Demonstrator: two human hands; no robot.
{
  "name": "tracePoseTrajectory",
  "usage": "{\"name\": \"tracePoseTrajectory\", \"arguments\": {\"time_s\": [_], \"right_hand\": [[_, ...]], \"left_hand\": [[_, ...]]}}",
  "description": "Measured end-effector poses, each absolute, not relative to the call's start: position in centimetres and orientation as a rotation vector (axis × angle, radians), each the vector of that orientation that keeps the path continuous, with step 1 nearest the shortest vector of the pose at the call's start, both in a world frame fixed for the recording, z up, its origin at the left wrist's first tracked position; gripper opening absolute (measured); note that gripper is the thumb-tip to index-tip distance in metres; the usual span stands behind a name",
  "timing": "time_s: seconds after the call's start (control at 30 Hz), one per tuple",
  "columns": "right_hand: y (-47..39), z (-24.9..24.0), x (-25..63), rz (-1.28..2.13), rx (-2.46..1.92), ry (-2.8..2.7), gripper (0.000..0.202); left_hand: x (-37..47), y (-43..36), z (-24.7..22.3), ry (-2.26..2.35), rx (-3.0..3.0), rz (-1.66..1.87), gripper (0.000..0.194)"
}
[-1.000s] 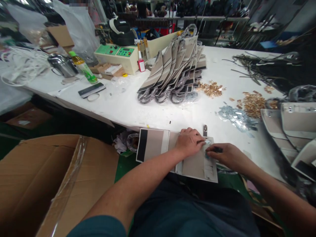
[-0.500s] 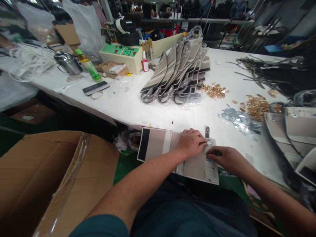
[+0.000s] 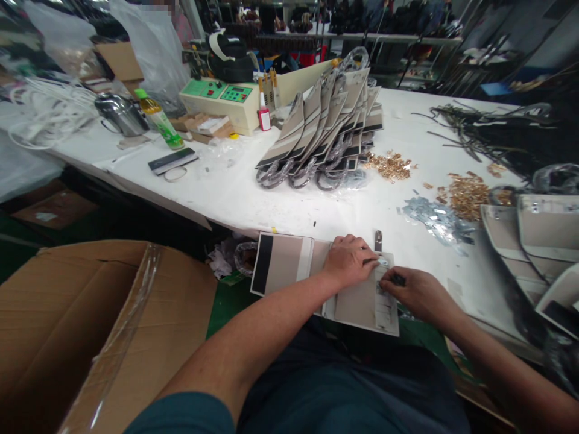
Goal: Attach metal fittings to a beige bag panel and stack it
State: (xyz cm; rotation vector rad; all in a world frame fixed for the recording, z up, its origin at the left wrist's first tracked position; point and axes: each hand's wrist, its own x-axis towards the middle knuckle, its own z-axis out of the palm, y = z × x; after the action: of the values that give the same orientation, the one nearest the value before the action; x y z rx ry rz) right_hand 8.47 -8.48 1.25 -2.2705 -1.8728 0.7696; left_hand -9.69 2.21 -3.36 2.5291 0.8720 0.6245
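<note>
Both hands (image 3: 375,278) press a flat panel (image 3: 289,265) lying lengthwise left-right.

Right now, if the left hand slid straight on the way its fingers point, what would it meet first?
The left hand points right along the beige bag panel. It would likely meet the right hand fingertips almost at once, by the small silver fitting; depth looks shared.
</note>
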Motion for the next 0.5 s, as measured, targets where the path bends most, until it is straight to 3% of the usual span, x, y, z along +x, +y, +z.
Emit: {"name": "tracePoseTrajectory", "arguments": {"time_s": [0.37, 0.5], "right_hand": [[-9.2, 0.9, 8.2, 0.679, -2.273, -1.759, 0.018], [-9.5, 4.4, 8.9, 0.758, -2.177, -1.399, 0.034]], "left_hand": [[-9.7, 2.2, -3.4, 0.873, 2.536, 0.640, 0.020], [-9.6, 2.2, -3.3, 0.882, 2.539, 0.622, 0.022]]}}
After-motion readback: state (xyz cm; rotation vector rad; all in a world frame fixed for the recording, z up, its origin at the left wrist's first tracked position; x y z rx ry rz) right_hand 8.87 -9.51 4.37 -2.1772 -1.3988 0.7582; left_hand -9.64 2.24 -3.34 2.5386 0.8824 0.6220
